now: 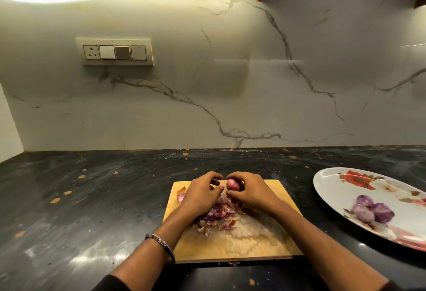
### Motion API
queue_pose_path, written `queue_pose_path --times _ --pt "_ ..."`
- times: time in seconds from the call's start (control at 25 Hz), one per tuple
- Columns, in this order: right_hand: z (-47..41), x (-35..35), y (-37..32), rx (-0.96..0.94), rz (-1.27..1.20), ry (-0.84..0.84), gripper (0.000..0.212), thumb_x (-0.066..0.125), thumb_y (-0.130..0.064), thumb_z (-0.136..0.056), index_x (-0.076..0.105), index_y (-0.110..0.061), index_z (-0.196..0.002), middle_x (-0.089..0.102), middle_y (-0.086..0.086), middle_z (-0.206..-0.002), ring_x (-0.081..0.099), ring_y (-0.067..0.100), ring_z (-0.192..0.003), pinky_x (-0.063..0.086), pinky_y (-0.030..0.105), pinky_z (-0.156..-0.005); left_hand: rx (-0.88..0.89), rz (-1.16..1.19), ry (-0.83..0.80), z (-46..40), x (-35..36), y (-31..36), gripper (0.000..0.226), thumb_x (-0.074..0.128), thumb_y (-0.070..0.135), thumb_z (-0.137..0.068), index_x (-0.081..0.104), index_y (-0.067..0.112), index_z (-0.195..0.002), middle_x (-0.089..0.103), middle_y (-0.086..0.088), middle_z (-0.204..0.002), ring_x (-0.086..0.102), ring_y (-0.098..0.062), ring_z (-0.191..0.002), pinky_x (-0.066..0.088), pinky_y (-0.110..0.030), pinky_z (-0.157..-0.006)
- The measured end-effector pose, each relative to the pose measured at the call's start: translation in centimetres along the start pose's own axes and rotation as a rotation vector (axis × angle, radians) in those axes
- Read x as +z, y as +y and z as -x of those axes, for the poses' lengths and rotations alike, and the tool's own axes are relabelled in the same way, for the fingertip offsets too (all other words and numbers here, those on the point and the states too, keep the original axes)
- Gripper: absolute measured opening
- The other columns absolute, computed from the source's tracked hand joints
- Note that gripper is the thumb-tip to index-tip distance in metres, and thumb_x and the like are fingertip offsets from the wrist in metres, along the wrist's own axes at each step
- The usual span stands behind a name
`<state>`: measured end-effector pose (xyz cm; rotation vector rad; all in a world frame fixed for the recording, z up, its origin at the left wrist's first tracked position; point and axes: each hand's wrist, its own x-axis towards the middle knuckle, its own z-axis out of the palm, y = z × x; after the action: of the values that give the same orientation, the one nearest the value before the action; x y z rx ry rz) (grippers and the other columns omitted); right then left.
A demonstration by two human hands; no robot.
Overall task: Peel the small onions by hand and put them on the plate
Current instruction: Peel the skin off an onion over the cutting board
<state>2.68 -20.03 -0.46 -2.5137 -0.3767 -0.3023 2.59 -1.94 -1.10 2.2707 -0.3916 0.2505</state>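
A small purple onion point(232, 184) is held over the far part of a wooden cutting board point(258, 242). My right hand point(252, 192) grips it with curled fingers. My left hand point(202, 192) is right beside it, its curled fingertips at the onion's left side. A heap of purple onion skins point(217, 215) lies on the board under my hands. One loose skin piece point(181, 195) lies near the board's far left corner. At the right, a white flowered plate point(332, 184) holds three peeled onions point(372, 208).
The board rests on a dark speckled countertop point(92, 198) against a white marble wall. A switch panel point(115, 52) is on the wall at the upper left. The plate runs off the right edge of the view. A bracelet point(161, 243) is on my left wrist.
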Motion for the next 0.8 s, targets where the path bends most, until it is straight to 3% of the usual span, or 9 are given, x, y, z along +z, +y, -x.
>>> queue_pose_path --times 0.12,0.24,0.36,0.44,0.64,0.8 --pt "-0.2 0.1 -0.2 0.027 -0.279 0.073 0.035 0.080 -0.034 -0.084 0.068 -0.027 -0.116 0.069 -0.007 -0.112 0.068 0.010 -0.095 0.059 0.028 -0.085 0.011 0.135 -0.002 0.3 -1.0 -0.8 0.031 0.064 0.025 -0.095 0.060 0.025 -0.126 0.067 0.007 -0.116 0.062 -0.003 -0.101 0.054 -0.024 -0.088" --pt "-0.6 0.0 -1.5 0.087 -0.734 -0.021 0.031 0.079 -0.028 -0.086 0.068 -0.023 -0.115 0.071 0.005 -0.109 0.075 0.019 -0.090 0.061 0.032 -0.079 0.035 0.382 -0.005 0.5 -1.8 -1.1 0.034 0.068 0.020 -0.092 0.061 0.022 -0.126 0.069 0.007 -0.114 0.066 -0.005 -0.105 0.056 -0.030 -0.092" --pt "-1.1 0.9 -2.1 0.091 -0.854 -0.085 0.030 0.072 -0.031 -0.090 0.069 -0.020 -0.118 0.077 0.007 -0.104 0.075 0.020 -0.097 0.060 0.034 -0.079 0.030 0.601 0.020 0.5 -2.2 -1.5 0.032 0.072 0.016 -0.088 0.066 0.025 -0.118 0.072 0.008 -0.110 0.069 -0.010 -0.105 0.058 -0.027 -0.083" --pt "-1.1 1.4 -2.2 0.110 -0.966 -0.097 0.031 0.070 -0.030 -0.090 0.070 -0.018 -0.118 0.077 0.008 -0.104 0.075 0.022 -0.097 0.059 0.030 -0.076 0.024 0.690 -0.004 0.4 -2.0 -1.8 0.029 0.071 0.017 -0.089 0.067 0.026 -0.117 0.073 0.006 -0.112 0.069 -0.013 -0.106 0.058 -0.030 -0.086" --pt "-0.5 0.7 -2.3 0.050 -0.940 -0.034 0.040 0.072 -0.032 -0.085 0.069 -0.019 -0.123 0.078 0.007 -0.103 0.075 0.023 -0.096 0.061 0.031 -0.074 0.017 0.857 -0.077 0.1 -1.7 -1.7 0.027 0.066 0.024 -0.091 0.067 0.025 -0.118 0.073 -0.001 -0.115 0.070 -0.019 -0.106 0.058 -0.033 -0.087" --pt "0.0 1.0 -2.5 -0.008 -0.839 0.058 0.033 0.071 -0.033 -0.088 0.071 -0.023 -0.120 0.079 0.003 -0.096 0.076 0.019 -0.090 0.061 0.031 -0.071 -0.017 0.932 -0.123 0.2 -1.9 -1.7 0.030 0.061 0.028 -0.091 0.063 0.021 -0.120 0.074 -0.007 -0.107 0.072 -0.025 -0.095 0.060 -0.032 -0.071"
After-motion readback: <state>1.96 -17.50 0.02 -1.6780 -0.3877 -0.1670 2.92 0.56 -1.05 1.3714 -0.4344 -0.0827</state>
